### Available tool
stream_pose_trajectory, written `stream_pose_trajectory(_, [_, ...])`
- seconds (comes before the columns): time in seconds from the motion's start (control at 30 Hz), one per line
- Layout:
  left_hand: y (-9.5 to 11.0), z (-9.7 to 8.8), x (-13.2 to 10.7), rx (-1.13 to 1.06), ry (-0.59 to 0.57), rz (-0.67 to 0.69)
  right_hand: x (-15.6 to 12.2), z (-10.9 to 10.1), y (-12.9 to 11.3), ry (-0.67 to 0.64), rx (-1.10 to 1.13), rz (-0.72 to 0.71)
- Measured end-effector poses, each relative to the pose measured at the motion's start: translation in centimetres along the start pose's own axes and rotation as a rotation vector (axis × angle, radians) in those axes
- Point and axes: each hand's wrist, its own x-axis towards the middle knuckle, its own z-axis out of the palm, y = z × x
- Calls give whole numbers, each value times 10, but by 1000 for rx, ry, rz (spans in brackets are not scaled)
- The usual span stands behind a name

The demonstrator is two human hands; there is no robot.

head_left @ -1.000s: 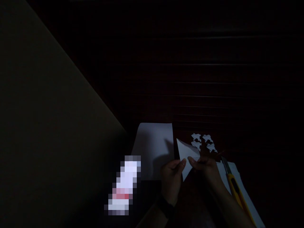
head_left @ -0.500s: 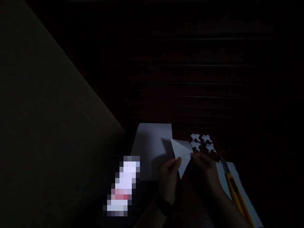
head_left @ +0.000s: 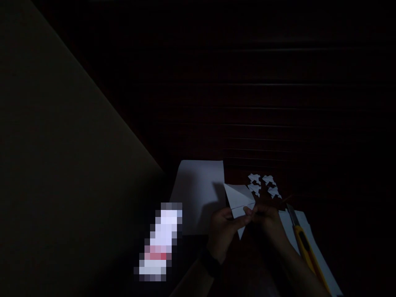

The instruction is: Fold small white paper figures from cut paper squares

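A folded piece of white paper (head_left: 239, 195) is held up between my hands, one pointed corner hanging down. My left hand (head_left: 223, 229) grips it from the left, with the thumb stretched across its front toward the right edge. At that right edge, my right hand (head_left: 268, 220) pinches the paper, its fingertips meeting the left thumb. Shadow hides part of the right fingers. Just beyond the hands lie several small folded paper shapes (head_left: 254, 178).
A large white sheet (head_left: 201, 177) lies behind my left hand. To the right, a yellow utility knife (head_left: 305, 243) with its blade out rests on a stack of white paper (head_left: 321, 255). A bright blurred-out patch (head_left: 161, 239) glows at left. A pale wall (head_left: 62, 165) slopes along the left side.
My left thumb has slid right and across the folded paper to meet the right fingers. The paper and both hands have shifted slightly down and to the right.
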Motion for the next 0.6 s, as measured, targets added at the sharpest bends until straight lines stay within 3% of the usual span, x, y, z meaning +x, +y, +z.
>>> stream_pose_trajectory(0.17, [1, -10, 5, 34, -97, -44, 1, -1, -5, -70, 130, 65])
stream_pose_trajectory(0.3, [-1, -13, 6, 59, -95, -30, 0, 1, -7, -89, 148, 37])
stream_pose_trajectory(0.6, [-2, -6, 4, 94, -49, -64, -10, 4, -9, 29, 121, 16])
